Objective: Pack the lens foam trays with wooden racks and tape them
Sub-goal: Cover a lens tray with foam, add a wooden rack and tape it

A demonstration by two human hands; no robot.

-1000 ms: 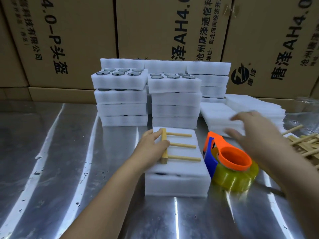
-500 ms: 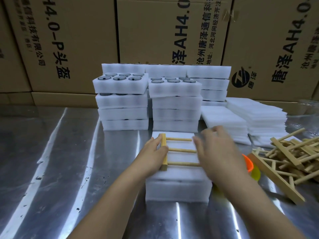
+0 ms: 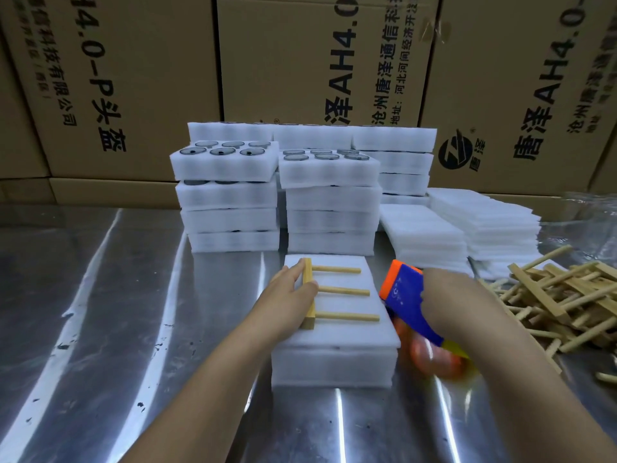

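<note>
- Foam tray pack [image 3: 334, 362] is sitting in the middle of the steel surface [image 3: 117, 312], right in front of you, with its plain white face turned up.
- A wooden rack [image 3: 334, 290] is lying flat on top of it, with the bar at 9 o'clock and three dowels pointing toward 3 o'clock.
- Your left hand [image 3: 290, 295] is holding the rack's bar, with the thumb lying over it and the fingers closing against its 9 o'clock side.
- Your right hand [image 3: 447, 295] is gripping the orange and blue tape dispenser [image 3: 405, 295] just beside the pack at 3 o'clock. The fingers are hiding behind the back of the hand, and the roll below is showing only as a blur.
- Stacks of lens trays [image 3: 227, 195] are standing at 12 o'clock, the top ones showing round lenses [image 3: 223, 151].
- Foam sheets [image 3: 484, 222] are piling up at 2 o'clock.
- Loose wooden racks [image 3: 561, 295] are lying in a heap farther out at 3 o'clock.
- Cardboard boxes [image 3: 300, 61] are lining the back.
</note>
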